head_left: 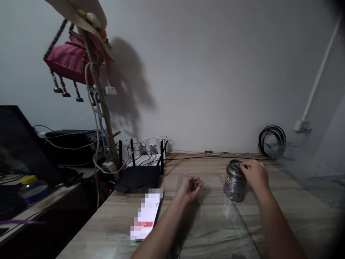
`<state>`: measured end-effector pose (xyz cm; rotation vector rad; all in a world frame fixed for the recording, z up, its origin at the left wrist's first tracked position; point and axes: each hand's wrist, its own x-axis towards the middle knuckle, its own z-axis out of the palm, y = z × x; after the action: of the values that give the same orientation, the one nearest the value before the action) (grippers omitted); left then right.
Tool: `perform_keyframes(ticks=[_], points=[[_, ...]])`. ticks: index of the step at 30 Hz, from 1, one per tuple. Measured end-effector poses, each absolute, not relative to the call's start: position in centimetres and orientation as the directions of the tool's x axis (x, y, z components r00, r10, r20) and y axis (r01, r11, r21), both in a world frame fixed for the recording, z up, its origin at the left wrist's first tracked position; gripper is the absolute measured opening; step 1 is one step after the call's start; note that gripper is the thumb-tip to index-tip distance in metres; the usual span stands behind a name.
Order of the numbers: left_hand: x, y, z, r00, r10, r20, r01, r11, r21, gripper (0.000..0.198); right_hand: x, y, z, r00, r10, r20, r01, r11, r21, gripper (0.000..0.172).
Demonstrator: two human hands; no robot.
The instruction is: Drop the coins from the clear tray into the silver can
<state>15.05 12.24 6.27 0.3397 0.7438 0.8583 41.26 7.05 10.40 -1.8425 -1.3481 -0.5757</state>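
Note:
A patterned metal can (235,187) stands upright on the right part of the wooden table. My right hand (254,174) is at its lid, thumb and fingertips pinched together over the dark slot-like mark on top; whatever they hold is too small to make out. To the left of the can, my left hand (191,189) is turned palm up above the table. Its fingers are curled around something small and dark in the palm that I cannot make out. Clear plastic (239,219) with raised edges lies on the table beneath and between my forearms.
On the left of the table (91,237) lie a phone with a lit screen (147,216) and a black router (140,177) with antennas. A stand with cables and a pink bag (68,61) rises behind. Coiled black cable (272,141) rests at the back right. A monitor (18,144) is far left.

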Motion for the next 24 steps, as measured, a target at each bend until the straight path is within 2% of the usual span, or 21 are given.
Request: perform_keyframes(ticks=[2, 6, 9, 11, 13, 15, 18, 21, 24], points=[[15.2, 12.4, 6.0, 0.386, 0.809, -0.443, -0.594, 0.586, 0.551, 0.025, 42.2, 7.5, 10.0, 0.357, 0.630, 0.690, 0.931, -0.178, -0.320, 0.025], [15.2, 12.2, 5.9, 0.441, 0.808, -0.392, -0.553, 0.588, 0.590, 0.037, 42.0, 7.6, 9.9, 0.391, 0.647, 0.655, 0.917, -0.213, -0.337, 0.025], [15.1, 11.9, 6.2, 0.491, 0.798, -0.350, -0.484, 0.583, 0.652, 0.036, 40.8, 7.0, 10.6, 0.393, 0.561, 0.729, 0.919, -0.208, -0.335, 0.026], [15.1, 11.7, 6.3, 0.502, 0.794, -0.344, -0.436, 0.576, 0.692, 0.025, 39.4, 6.6, 10.9, 0.359, 0.456, 0.814, 0.931, -0.121, -0.343, 0.028], [15.1, 11.6, 6.4, 0.513, 0.793, -0.329, -0.385, 0.556, 0.737, 0.010, 37.4, 6.4, 10.9, 0.302, 0.423, 0.854, 0.934, 0.047, -0.354, 0.028], [15.2, 11.4, 6.4, 0.534, 0.797, -0.283, -0.336, 0.507, 0.794, 0.003, 35.0, 6.6, 10.3, 0.190, 0.536, 0.823, 0.901, 0.237, -0.362, 0.026], [15.3, 11.2, 6.3, 0.560, 0.807, -0.186, -0.277, 0.394, 0.876, 0.010, 31.7, 7.2, 8.8, -0.029, 0.752, 0.658, 0.816, 0.398, -0.419, 0.023], [15.4, 11.0, 6.2, 0.566, 0.810, -0.151, -0.222, 0.326, 0.919, 0.014, 30.0, 7.6, 7.5, -0.109, 0.827, 0.552, 0.786, 0.411, -0.462, 0.021], [15.4, 10.9, 6.2, 0.610, 0.770, -0.190, -0.188, 0.373, 0.908, 0.019, 29.9, 7.6, 7.3, -0.100, 0.826, 0.554, 0.801, 0.397, -0.448, 0.019]])
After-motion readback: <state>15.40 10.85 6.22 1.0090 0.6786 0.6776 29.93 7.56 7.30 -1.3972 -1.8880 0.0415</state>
